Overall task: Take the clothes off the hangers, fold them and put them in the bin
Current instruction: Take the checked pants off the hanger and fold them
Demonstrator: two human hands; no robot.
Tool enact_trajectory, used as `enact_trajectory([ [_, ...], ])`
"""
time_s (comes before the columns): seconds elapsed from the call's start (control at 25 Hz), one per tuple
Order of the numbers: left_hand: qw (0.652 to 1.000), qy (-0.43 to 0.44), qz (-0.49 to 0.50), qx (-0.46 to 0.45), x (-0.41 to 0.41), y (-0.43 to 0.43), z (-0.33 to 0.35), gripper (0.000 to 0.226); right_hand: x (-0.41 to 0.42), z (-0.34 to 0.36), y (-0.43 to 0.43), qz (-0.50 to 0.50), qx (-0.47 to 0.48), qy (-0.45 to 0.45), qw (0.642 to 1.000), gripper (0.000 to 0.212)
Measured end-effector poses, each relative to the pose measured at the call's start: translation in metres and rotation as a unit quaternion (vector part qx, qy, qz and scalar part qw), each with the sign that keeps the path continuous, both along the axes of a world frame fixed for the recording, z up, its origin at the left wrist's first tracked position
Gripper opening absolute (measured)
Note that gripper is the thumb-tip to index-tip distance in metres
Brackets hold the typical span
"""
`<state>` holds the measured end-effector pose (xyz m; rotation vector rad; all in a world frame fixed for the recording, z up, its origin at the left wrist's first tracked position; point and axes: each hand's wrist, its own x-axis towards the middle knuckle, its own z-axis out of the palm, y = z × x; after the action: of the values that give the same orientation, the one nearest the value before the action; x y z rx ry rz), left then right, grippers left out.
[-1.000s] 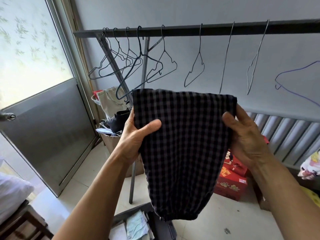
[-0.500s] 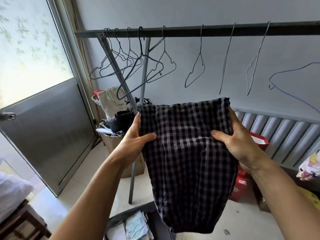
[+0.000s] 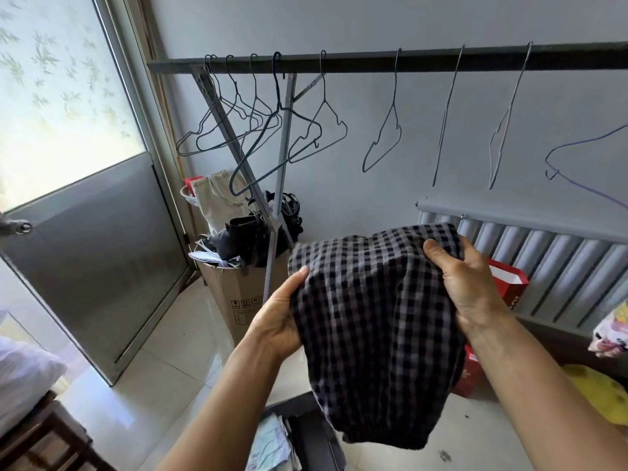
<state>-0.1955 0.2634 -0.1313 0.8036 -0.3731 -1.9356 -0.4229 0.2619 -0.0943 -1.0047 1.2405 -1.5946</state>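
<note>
Head view: hands (image 3: pixel 370 300) grip checked garment's (image 3: pixel 373 334) edges.

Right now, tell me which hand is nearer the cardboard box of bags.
Left. The left hand grips the checked garment just right of the cardboard box; the right hand holds the garment's far side.

Dark checked garment (image 3: pixel 373 321) folded over, hanging mid-air below bare wire hangers (image 3: pixel 316 130) on the rail (image 3: pixel 424 61).
</note>
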Motion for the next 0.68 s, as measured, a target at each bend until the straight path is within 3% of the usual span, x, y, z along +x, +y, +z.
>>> enact_trajectory([
  [0.16, 0.997, -0.023, -0.062, -0.027, -0.001, 0.010, -0.007, 0.023, -0.002, 0.003, -0.003, 0.004, -0.015, 0.029, 0.999, 0.028],
  [0.32, 0.973, -0.109, -0.074, -0.188, 0.005, 0.013, -0.008, 0.055, -0.008, 0.003, -0.008, 0.007, -0.011, -0.006, 1.000, 0.029],
  [0.44, 0.951, -0.171, -0.012, -0.258, 0.005, 0.013, 0.003, 0.033, -0.011, 0.004, -0.010, 0.013, -0.012, -0.021, 1.000, 0.029],
  [0.68, 0.938, -0.212, 0.092, -0.258, 0.000, 0.008, 0.023, 0.018, -0.006, 0.012, -0.004, 0.073, 0.032, -0.111, 0.991, 0.012],
])
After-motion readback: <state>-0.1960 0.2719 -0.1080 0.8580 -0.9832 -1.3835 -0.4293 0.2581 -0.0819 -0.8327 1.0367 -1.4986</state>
